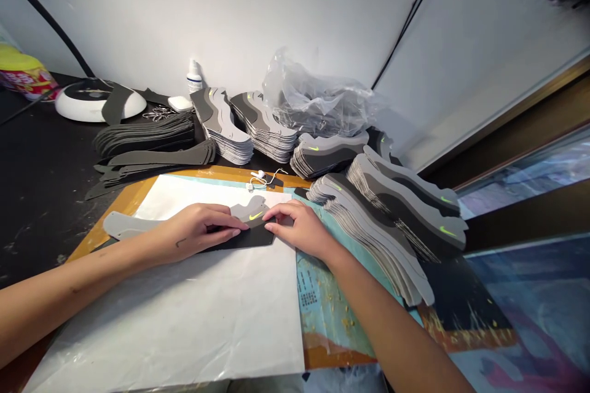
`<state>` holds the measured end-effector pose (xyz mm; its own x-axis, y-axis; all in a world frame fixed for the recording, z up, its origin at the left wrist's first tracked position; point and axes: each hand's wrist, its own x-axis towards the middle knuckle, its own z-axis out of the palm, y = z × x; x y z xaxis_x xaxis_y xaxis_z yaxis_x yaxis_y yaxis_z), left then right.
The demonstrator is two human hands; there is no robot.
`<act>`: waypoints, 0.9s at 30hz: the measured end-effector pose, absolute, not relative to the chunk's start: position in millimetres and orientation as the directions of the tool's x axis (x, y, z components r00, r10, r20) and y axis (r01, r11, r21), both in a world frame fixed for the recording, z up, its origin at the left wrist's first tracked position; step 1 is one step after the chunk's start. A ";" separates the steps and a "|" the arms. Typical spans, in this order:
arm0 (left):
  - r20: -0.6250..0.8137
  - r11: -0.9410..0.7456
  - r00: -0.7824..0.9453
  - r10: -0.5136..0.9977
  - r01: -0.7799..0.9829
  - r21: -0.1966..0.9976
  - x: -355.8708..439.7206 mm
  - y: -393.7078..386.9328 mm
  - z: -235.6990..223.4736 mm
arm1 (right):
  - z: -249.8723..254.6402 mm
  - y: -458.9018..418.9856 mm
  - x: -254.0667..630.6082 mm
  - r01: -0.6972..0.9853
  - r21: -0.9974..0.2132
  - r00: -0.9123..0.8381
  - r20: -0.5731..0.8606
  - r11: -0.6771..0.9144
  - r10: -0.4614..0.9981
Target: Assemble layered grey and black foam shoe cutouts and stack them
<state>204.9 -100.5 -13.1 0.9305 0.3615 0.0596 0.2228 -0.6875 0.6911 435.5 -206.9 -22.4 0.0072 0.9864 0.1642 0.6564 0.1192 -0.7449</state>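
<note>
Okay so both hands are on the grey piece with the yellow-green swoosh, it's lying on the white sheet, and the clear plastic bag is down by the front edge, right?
Not quite: the clear plastic bag is at the back, against the wall, as the head view shows. The rest is right.

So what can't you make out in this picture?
All in the head view:
Middle of the grey piece: hidden by the left hand.
Text on the white bottle: too small.
Yellow-topped container: cut off by the left edge.
Things under the crumpled plastic: obscured by its creases.
</note>
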 end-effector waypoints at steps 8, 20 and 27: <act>0.092 -0.721 0.933 0.347 0.203 0.663 205.2 -100.8 -18.6 | -20.8 -206.5 437.0 0.675 -0.724 -0.025 0.168 0.140 0.986; 0.105 -0.740 0.930 0.353 0.209 0.639 205.9 -100.4 -20.7 | -22.6 -204.9 441.5 0.590 -0.796 0.055 0.205 0.134 0.977; 0.113 -0.766 0.925 0.363 0.227 0.601 203.9 -102.0 -23.2 | -25.0 -203.5 442.3 0.623 -0.773 0.065 0.201 0.117 0.978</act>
